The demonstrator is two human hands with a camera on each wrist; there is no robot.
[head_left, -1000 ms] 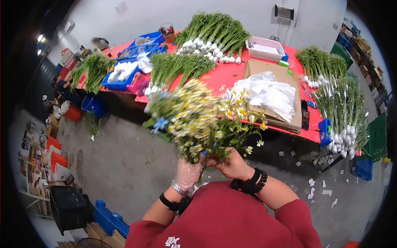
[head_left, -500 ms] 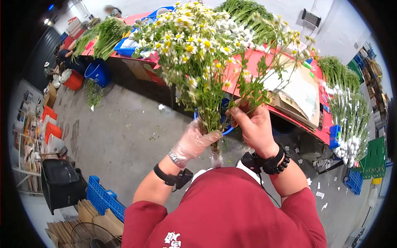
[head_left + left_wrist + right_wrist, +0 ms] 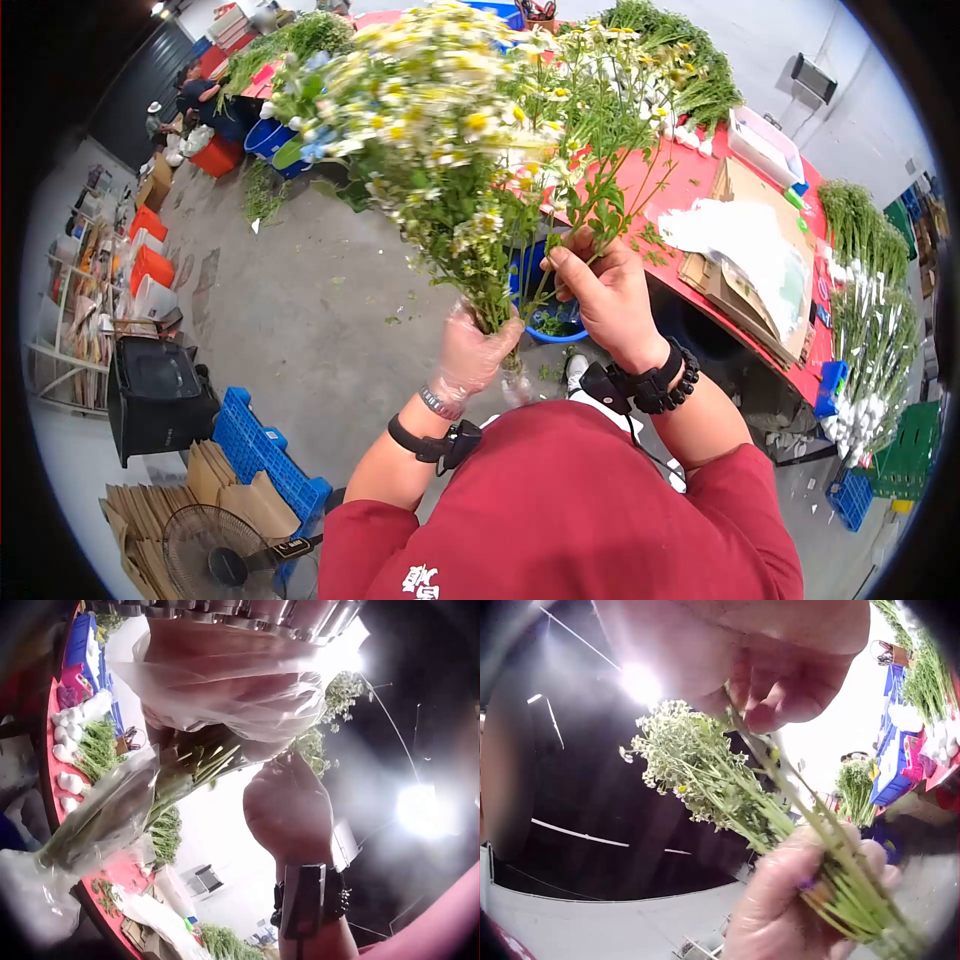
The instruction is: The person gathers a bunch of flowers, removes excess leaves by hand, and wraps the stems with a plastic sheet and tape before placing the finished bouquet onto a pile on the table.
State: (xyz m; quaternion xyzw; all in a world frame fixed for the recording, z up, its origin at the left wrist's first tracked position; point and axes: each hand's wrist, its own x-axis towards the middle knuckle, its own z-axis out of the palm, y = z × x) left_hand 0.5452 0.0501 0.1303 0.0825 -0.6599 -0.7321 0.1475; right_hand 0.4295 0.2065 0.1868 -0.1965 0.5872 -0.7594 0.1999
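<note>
My left hand [image 3: 475,350], in a clear plastic glove, grips a thick bunch of small white and yellow daisy-like flowers [image 3: 440,130] by the stems. Below that fist, clear plastic wrap [image 3: 112,802] covers the stem ends. Pale blue blooms [image 3: 318,145] show on the bunch's left side. My right hand [image 3: 605,300] is bare and pinches a thin flower stem [image 3: 780,776] between thumb and fingers, on the right of the bunch. In the right wrist view this stem runs down into the left hand's hold.
A red-topped table [image 3: 690,190] stands ahead, bearing white sheets on cardboard [image 3: 745,250] and a white tray [image 3: 765,145]. White-ended green bundles [image 3: 860,340] lie at its right. A blue bucket [image 3: 555,335] holds cut greens beneath the hands. A fan [image 3: 225,560] and blue crate [image 3: 265,450] stand lower left.
The bunch came up and towards me, then tilted left. My right hand moved apart from the left and keeps its pinch on a stem. The head view has turned leftward.
</note>
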